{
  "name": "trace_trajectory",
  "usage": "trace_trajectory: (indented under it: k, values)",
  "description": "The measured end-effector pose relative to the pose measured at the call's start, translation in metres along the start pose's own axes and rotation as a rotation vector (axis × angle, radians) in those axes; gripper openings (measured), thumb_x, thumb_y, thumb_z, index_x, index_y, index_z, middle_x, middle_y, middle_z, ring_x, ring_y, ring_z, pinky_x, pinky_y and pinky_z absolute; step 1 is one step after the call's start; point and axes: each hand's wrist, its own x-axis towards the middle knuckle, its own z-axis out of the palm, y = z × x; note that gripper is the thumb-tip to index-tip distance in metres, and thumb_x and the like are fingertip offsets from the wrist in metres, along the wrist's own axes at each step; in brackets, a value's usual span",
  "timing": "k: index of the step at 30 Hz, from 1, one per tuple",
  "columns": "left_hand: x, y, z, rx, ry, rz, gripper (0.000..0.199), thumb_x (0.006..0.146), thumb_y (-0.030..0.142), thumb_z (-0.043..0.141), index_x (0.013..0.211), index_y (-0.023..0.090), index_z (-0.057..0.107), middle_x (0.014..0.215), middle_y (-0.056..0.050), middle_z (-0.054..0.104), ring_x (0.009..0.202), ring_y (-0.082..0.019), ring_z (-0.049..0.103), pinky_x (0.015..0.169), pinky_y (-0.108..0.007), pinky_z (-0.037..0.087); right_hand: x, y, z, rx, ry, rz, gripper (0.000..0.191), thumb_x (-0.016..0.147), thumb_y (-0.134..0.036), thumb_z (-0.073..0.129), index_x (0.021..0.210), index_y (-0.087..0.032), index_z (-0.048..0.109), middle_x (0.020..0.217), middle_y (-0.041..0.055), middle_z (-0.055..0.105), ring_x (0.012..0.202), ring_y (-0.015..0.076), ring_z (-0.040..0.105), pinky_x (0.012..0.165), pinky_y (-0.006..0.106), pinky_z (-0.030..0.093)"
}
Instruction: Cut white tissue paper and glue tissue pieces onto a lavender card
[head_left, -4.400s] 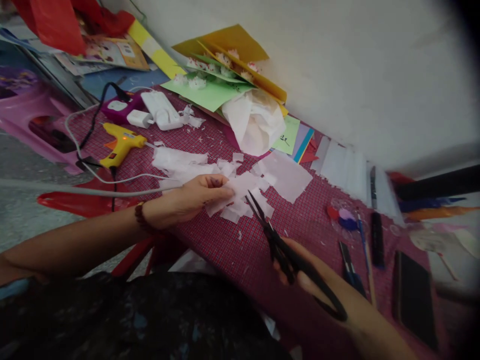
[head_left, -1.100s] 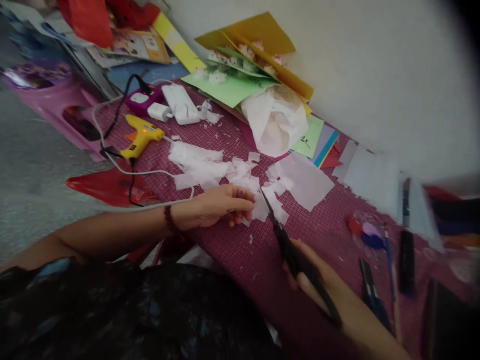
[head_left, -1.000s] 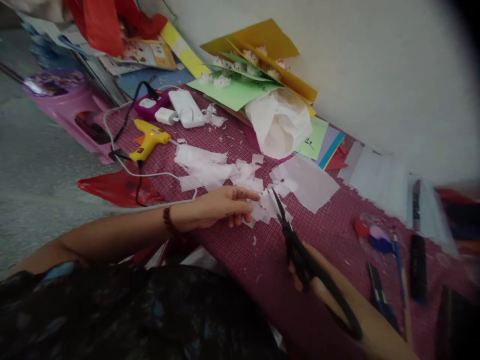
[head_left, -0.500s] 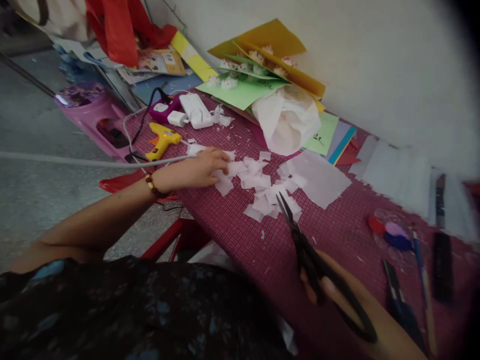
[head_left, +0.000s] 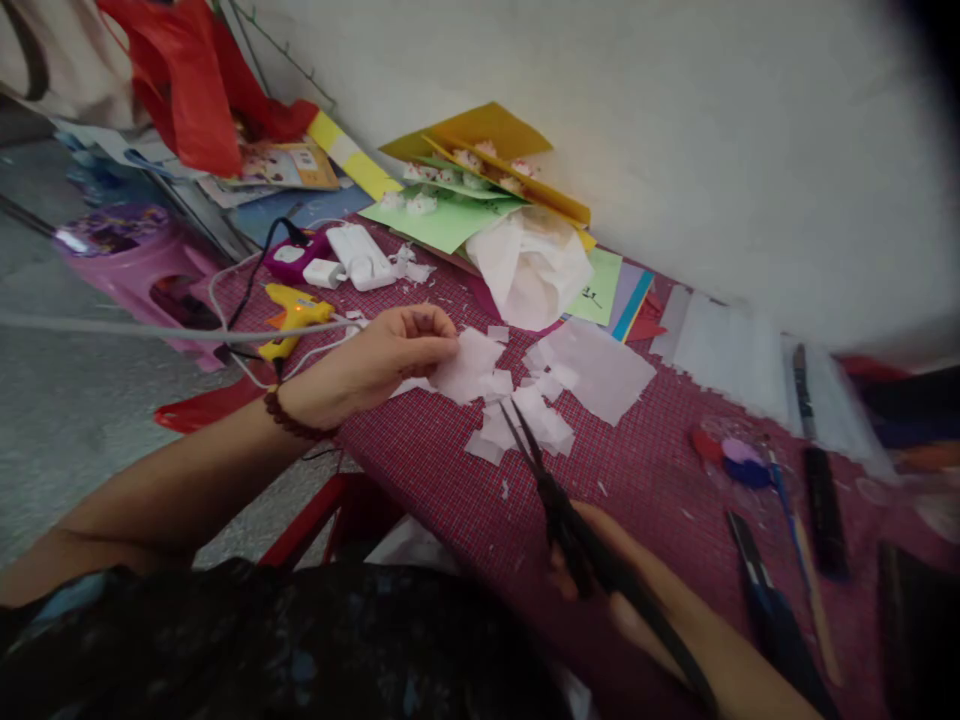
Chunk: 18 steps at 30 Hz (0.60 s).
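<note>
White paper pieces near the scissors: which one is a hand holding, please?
The left hand pinches the piece left of the scissors; the others lie loose on the table.

The green sheet point(head_left: 604, 272) bears dark handwriting point(head_left: 592, 297) too blurred to read.

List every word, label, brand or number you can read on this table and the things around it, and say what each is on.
No text can be read with certainty.
Light green sheet: dark marks like handwriting, too small to read.
Yellow glue gun: a small label, too small to read.
Booklet: a printed cover with a pale patch, too blurred to read.
</note>
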Motion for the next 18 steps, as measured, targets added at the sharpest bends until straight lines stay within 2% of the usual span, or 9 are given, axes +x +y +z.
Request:
trace_trajectory:
  k: [3,7,10,15,18]
  values:
    - [-0.005,-0.008,0.014,-0.087,-0.11,-0.088,0.017,0.071,0.025,0.069,0.076,0.018,0.055,0.063,0.005,0.049,0.051,-0.006,0.039,0.049,-0.02,0.031,0.008,-0.005,0.007,0.143,0.004,0.029,0.064,0.085,-0.06,0.063,0.14,-0.029,0.057,0.104,0.0118,0.067,0.096,0.0304,0.067,0.079,0.043,0.056]
    - [-0.007,-0.016,0.026,-0.093,-0.231,-0.156,0.018,0.071,0.025,0.071,0.074,0.017,0.055,0.06,0.006,0.048,0.049,-0.005,0.038,0.047,-0.019,0.027,0.022,0.008,0.004,0.229,-0.034,0.025,0.07,0.074,-0.068,0.07,0.129,-0.024,0.063,0.091,0.008,0.062,0.08,0.0237,0.061,0.065,0.035,0.052]
    - [-0.005,-0.018,0.031,-0.078,-0.257,-0.171,0.017,0.072,0.023,0.071,0.074,0.017,0.055,0.061,0.005,0.05,0.051,-0.005,0.041,0.048,-0.019,0.029,0.026,0.011,0.001,0.252,-0.042,0.032,0.069,0.072,-0.069,0.072,0.123,-0.023,0.065,0.087,0.0065,0.06,0.073,0.0203,0.057,0.059,0.032,0.047]
    - [0.003,-0.021,0.034,-0.066,-0.285,-0.179,0.019,0.072,0.022,0.072,0.07,0.017,0.054,0.057,0.006,0.048,0.047,-0.005,0.037,0.045,-0.019,0.025,0.027,0.004,0.001,0.271,-0.022,0.032,0.064,0.074,-0.066,0.073,0.121,-0.024,0.064,0.088,0.0057,0.06,0.071,0.0179,0.053,0.063,0.033,0.046]
    - [0.006,-0.024,0.036,-0.066,-0.28,-0.198,0.019,0.071,0.019,0.072,0.068,0.017,0.054,0.056,0.007,0.049,0.047,-0.004,0.038,0.044,-0.017,0.025,0.029,0.007,0.001,0.268,-0.05,0.021,0.064,0.073,-0.064,0.074,0.121,-0.023,0.064,0.083,0.0038,0.057,0.065,0.0157,0.049,0.059,0.032,0.044]
